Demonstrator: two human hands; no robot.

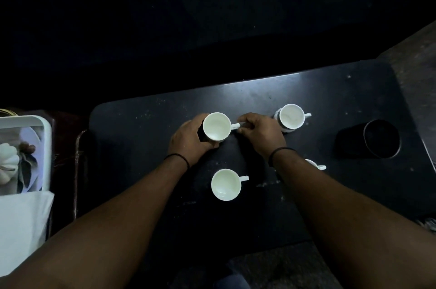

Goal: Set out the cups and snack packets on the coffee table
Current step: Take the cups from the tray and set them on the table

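A white cup (pixel 217 126) is sitting upright at the middle of the dark table (pixel 141 123), the left hand (pixel 191 142) wrapping its side in a snug grip while the right hand (pixel 262 133) is pinching its handle. Three more cups are standing nearby. No snack packets are showing; they are seemingly left.

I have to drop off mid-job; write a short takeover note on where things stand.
Left hand: grip around the far-left cup, at its body.
Right hand: fingers pinch that cup's handle.
Coffee table: four white cups. Besides the held one, one far right, one near, one mostly hidden behind the right forearm. A dark container stands at the right end.
Done: cups are on the table.
Left: release the held cup; no snack packets are visible yet.
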